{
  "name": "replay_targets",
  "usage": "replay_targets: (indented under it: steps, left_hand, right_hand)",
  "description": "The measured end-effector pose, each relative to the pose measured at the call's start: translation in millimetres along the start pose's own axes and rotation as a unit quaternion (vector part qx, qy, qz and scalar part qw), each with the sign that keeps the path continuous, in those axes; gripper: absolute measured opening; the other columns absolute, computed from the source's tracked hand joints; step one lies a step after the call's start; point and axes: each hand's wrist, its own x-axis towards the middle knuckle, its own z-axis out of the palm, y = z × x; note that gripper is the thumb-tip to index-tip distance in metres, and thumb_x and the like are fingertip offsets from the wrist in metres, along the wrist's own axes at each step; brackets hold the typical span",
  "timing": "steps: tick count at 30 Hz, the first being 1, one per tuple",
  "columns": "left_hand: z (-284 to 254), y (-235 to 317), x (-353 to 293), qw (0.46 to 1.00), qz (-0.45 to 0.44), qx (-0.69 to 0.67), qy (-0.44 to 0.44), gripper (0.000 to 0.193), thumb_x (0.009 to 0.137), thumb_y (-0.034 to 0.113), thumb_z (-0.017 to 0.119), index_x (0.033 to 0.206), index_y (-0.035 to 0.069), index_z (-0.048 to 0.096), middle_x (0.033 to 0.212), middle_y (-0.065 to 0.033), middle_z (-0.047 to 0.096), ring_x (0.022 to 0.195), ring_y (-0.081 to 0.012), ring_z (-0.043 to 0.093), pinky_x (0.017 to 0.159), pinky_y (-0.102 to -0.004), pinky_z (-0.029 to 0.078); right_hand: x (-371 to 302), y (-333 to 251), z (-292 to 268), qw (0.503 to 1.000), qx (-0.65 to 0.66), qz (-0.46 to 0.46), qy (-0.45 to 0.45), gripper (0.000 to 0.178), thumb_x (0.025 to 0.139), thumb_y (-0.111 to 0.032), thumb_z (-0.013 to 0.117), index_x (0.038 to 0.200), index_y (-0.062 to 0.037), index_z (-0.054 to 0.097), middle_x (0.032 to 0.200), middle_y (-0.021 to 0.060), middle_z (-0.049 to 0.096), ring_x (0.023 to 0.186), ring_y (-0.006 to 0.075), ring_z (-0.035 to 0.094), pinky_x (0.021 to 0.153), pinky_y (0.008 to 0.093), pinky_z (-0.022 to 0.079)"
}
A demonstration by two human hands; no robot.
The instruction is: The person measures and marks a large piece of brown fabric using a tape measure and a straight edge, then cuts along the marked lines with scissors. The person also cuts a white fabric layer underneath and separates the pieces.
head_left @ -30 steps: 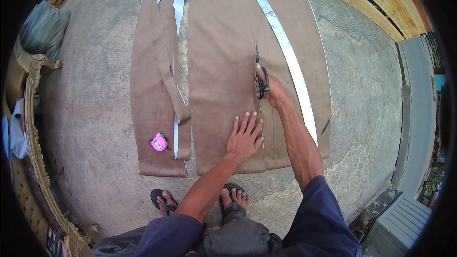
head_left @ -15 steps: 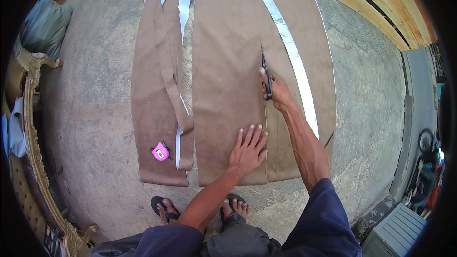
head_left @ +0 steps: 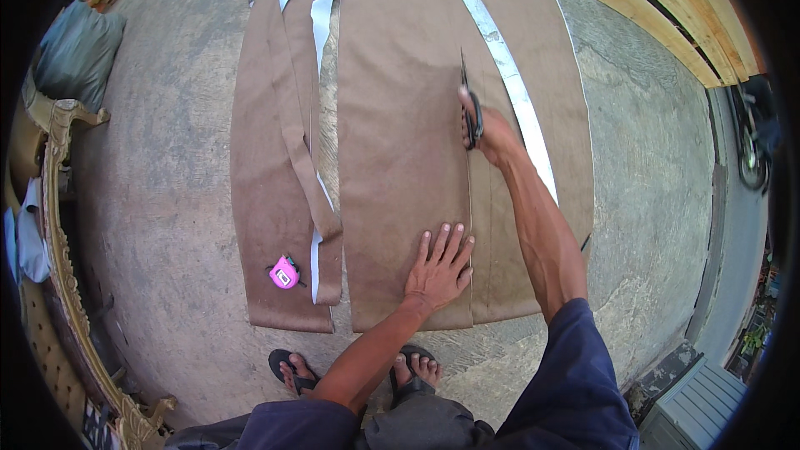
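Right hand (head_left: 492,129) grips scissors (head_left: 469,100) on brown fabric (head_left: 400,142) spread over the concrete floor (head_left: 167,158). Left hand (head_left: 439,267) presses flat, fingers spread, on the fabric's near end. A pink tape measure (head_left: 284,272) lies left.

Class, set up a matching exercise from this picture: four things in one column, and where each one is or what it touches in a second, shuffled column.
1. left hand
2. right hand
3. pink tape measure
4. metal straightedge

a. lies on the narrow left strip
b. holds the scissors
c. pressed flat on the brown fabric
d. runs along the fabric, right of the cut

Pairs: 1-c, 2-b, 3-a, 4-d
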Motion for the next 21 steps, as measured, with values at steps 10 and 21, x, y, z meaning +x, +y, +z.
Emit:
replay_targets:
  steps: [10,21]
  left_hand:
    - [-43.3,-29.6,100.5,0.999,0.003,-0.036,0.001,0.066,0.098,0.046,0.051,0.153,0.010,0.044,0.162,-0.0151,0.035,0.150,-0.0366,0.030,0.123,-0.0600,0.019]
    - [-28.2,-49.2,129.0,0.998,0.008,0.048,0.049,0.067,0.098,0.047,0.048,0.155,0.012,0.042,0.163,-0.0127,0.033,0.151,-0.0372,0.028,0.124,-0.0611,0.017]
  right_hand:
    - [14.4,-7.5,-2.9,1.000,-0.008,-0.010,-0.025,0.057,0.086,-0.061,0.077,0.084,-0.0082,0.058,0.067,0.0003,0.054,0.054,0.0104,0.052,0.047,0.0265,0.042]
    - [47.8,-31.8,2.3,0.999,-0.034,0.016,-0.019,0.054,0.088,-0.061,0.075,0.085,-0.0095,0.059,0.068,-0.0015,0.051,0.058,0.0099,0.050,0.052,0.0263,0.044]
